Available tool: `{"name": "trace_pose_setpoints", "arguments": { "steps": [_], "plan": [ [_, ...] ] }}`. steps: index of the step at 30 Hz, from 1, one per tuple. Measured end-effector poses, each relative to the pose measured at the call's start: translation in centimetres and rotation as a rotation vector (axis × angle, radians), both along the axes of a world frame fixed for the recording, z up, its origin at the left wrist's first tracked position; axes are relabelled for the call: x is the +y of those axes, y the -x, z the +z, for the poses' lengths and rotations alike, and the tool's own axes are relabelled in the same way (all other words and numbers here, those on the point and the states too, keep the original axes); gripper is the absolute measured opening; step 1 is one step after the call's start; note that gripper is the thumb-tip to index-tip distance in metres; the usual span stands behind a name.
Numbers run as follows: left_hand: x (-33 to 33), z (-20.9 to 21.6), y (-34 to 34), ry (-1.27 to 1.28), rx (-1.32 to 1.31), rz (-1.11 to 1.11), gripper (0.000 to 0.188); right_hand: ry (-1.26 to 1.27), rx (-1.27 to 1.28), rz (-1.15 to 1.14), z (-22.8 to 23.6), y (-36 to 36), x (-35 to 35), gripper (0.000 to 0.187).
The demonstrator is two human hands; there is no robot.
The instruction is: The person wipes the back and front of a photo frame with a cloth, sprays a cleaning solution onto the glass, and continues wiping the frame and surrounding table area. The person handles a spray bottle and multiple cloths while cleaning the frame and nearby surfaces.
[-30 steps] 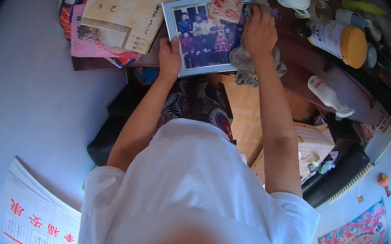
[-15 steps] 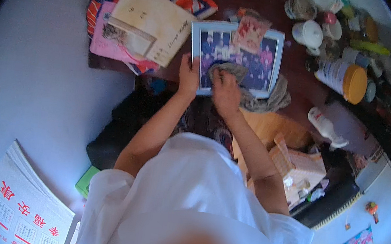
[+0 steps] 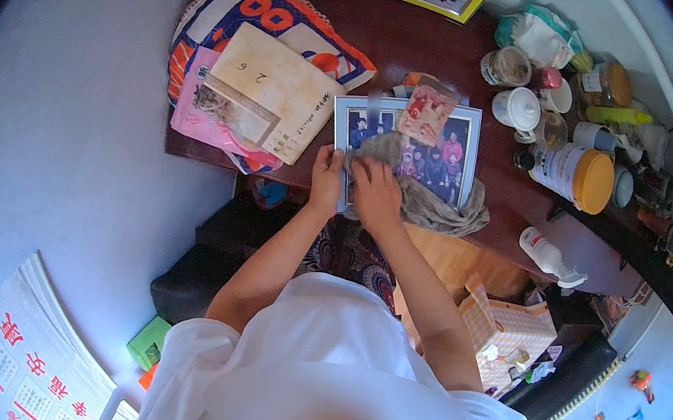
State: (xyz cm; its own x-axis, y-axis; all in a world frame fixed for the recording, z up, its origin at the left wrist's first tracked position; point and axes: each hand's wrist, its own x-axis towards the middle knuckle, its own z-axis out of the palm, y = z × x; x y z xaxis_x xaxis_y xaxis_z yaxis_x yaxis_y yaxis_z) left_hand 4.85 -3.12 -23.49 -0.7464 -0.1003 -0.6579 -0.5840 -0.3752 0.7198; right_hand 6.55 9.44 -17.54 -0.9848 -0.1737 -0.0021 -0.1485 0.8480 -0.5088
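A silver-edged picture frame point(image 3: 472, 147) with a group photo lies at the near side of the dark red table. My left hand point(image 3: 326, 182) is closed on its left edge, low down. Bunched under my right hand point(image 3: 377, 191) is a grey cloth point(image 3: 447, 212), pressed to the glass near the lower left corner, with its loose end trailing along the bottom edge to the right. The fingers of that hand are bent into the cloth. A pinkish flat packet point(image 3: 426, 116) covers part of the frame's top edge and the photo.
Left of the frame lie a cream folder point(image 3: 272, 85), pink papers and a patterned bag point(image 3: 252, 11). Jars, a lidded white cup point(image 3: 517, 109) and an orange-lidded tub point(image 3: 592, 181) crowd the right. A white bottle point(image 3: 541, 250) lies near the front edge; a yellow-edged frame point(image 3: 484, 0) stands behind.
My right hand has moved with the cloth toward the frame's left edge. The left hand keeps its grip. The view has shifted, bringing the yellow-edged frame in at the top.
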Motion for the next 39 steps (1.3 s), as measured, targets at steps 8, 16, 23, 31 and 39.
{"name": "trace_pose_setpoints", "arguments": {
  "steps": [8, 16, 23, 31, 39],
  "plan": [
    [-0.1, 0.0, -0.6, 0.07, 0.027, -0.021, 0.017, -0.132, -0.044, -0.152, -1.3, -6.2, 9.4, 0.037],
    [0.3, 1.3, -0.5, -0.062, -0.013, 0.024, 0.019, -0.285, 0.002, -0.598, -0.9, -1.9, 12.6, 0.04],
    [0.4, 1.0, -0.6, -0.007, -0.025, 0.012, 0.02, -0.041, 0.014, -0.185, -1.5, -4.0, 2.0, 0.034],
    [0.3, 1.3, -0.3, 0.129, 0.038, -0.047, 0.02, 0.049, 0.059, -0.272, -0.6, 8.2, -1.8, 0.031],
    [0.1, -0.4, -0.4, 0.075, 0.048, 0.003, 0.018, 0.002, -0.009, -0.127, -0.6, 2.7, -1.7, 0.03]
  ]
}}
